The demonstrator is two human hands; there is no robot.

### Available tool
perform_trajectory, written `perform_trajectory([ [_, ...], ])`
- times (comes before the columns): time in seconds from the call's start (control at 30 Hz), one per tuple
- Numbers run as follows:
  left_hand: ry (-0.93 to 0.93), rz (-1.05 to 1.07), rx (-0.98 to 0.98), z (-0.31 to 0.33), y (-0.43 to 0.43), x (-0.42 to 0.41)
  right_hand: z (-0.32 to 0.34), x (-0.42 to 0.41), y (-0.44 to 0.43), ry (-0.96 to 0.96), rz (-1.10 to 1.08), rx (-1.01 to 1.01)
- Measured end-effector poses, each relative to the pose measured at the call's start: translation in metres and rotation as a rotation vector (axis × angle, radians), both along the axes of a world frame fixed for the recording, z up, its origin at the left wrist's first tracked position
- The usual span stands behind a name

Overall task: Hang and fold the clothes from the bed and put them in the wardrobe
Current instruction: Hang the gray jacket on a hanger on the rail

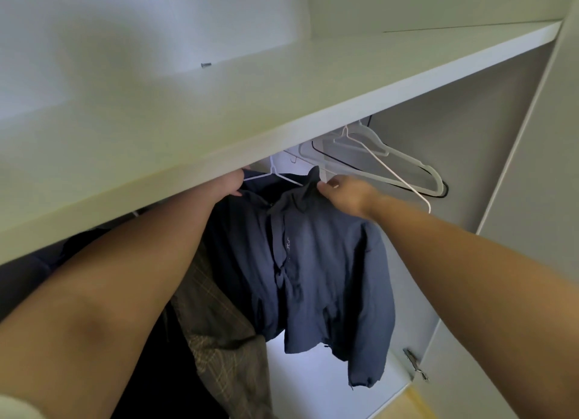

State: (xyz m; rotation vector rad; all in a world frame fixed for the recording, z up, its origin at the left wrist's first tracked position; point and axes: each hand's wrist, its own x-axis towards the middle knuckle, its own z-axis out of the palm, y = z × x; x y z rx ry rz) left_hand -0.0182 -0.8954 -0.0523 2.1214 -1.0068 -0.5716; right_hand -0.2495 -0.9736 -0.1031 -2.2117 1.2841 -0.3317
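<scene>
Inside the wardrobe [470,143], a navy jacket [313,277] sits on a white hanger [273,175] below the shelf [282,105]. The right hand [347,196] pinches its collar. The left hand [228,185] meets its other shoulder, but the shelf edge hides the fingers, so the grip cannot be told. A plaid garment [216,309] hangs just left, empty hangers [391,161] to the right.

White shelf [282,83], yellowish floor [404,406]

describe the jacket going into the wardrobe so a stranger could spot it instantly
Look below the white shelf, in the wardrobe's hanging space. The navy jacket hangs on a thin white hanger, its collar pinched by the right hand. Unlike the brown plaid garment to its left and the bare hangers to its right, it is plain blue.
</scene>
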Motion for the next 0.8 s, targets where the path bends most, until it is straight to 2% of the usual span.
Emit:
perform_trajectory([
  [0.17,-0.047,0.052,-0.067,-0.006,-0.003,0.009,-0.013,-0.011,0.005,0.097,0.026,-0.014],
  [0.3,-0.435,-0.007,-0.128,-0.009,-0.002,0.01,-0.02,-0.015,0.01,0.123,0.063,0.031],
  [0.53,-0.724,-0.038,-0.216,-0.024,-0.001,-0.02,-0.025,-0.019,0.023,0.233,0.042,-0.051],
  [0.67,-0.687,-0.03,-0.237,-0.021,-0.01,-0.031,-0.029,-0.021,0.033,0.177,0.01,-0.034],
  [0.8,-0.538,0.018,-0.229,-0.02,-0.012,-0.039,-0.035,-0.02,0.054,0.197,-0.011,-0.053],
])
